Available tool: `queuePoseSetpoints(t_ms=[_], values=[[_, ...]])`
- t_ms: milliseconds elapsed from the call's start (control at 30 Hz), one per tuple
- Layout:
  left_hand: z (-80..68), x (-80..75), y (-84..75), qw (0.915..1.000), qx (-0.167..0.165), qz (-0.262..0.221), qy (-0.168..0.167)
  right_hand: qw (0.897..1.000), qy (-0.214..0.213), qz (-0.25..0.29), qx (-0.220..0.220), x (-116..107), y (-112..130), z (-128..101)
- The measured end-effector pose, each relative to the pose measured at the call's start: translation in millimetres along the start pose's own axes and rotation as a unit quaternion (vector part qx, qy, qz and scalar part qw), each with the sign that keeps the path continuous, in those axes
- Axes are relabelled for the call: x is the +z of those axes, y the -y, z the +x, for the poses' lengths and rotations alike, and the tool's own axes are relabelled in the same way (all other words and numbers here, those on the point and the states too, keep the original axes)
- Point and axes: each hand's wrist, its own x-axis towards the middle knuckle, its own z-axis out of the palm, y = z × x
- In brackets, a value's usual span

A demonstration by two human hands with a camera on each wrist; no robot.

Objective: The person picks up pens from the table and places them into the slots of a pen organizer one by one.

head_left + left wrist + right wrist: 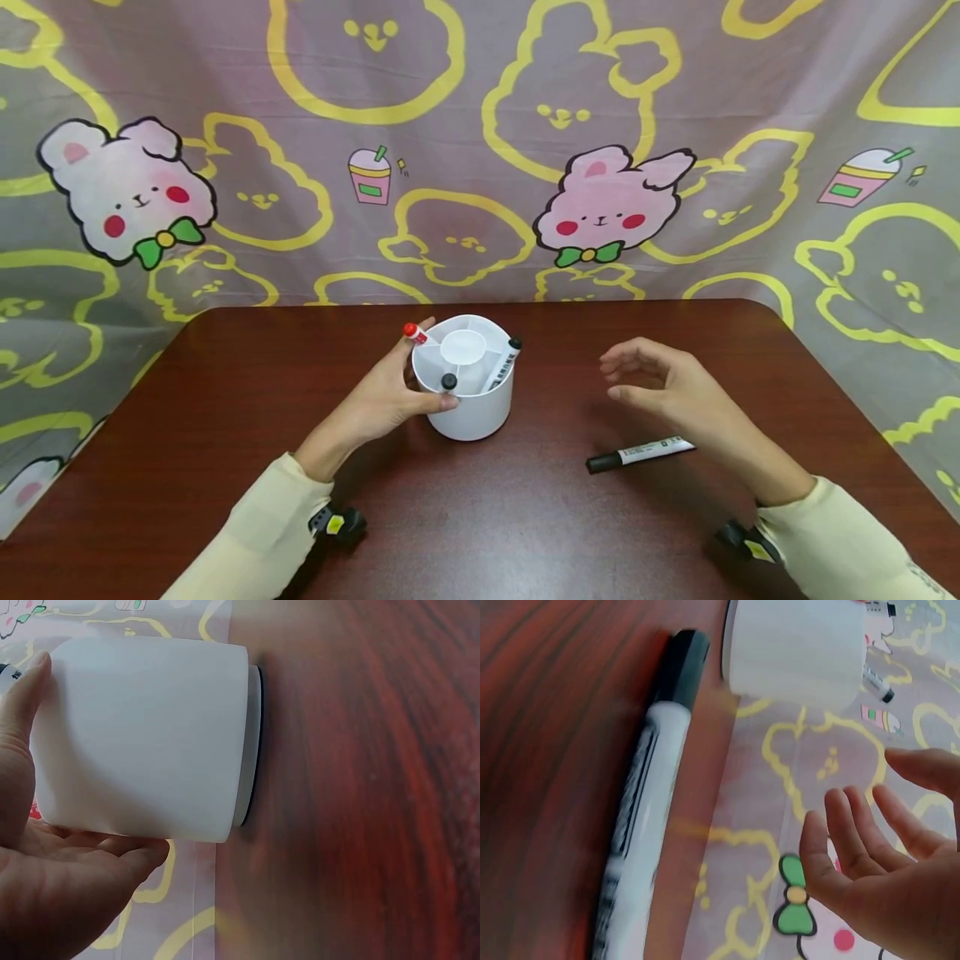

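Observation:
A round white pen holder (474, 417) stands upright on the table, its inside split into compartments around a central round cup. My left hand (382, 392) grips it from the left, thumb at the front near the rim and fingers around the far side. In it lean a red-capped marker (415, 333), a black-capped marker (504, 365) at the right and another marker showing a black end (448, 382) at the front. My right hand (667, 383) hovers at the right with fingers loosely bent and nothing in them. Below it a black-capped whiteboard marker (645, 452) lies on the table.
The dark red-brown wooden table (480, 517) has rounded far corners. Right behind it hangs a curtain (465, 142) printed with yellow outlines and cartoon rabbits. Wrist cameras (337, 525) are strapped under both sleeves.

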Motion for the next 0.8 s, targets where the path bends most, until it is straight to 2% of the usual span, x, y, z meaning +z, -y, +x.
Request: queuePoseSetpoints(t_ms=[267,467,800], values=[[-0.8,-3.7,-0.6,0.9998,-0.008,0.018,-0.005,0.999,0.042,-0.003,0.019,-22,-19,-21],[-2.6,-6.1,-1.8,1.0000,0.001,0.005,-0.002,0.997,0.065,-0.028,0.024,-29,-36,-30],[-4.9,-10.6,-1.7,0.9999,0.010,-0.001,0.008,0.997,0.079,0.014,0.020,-35,-63,-41]])
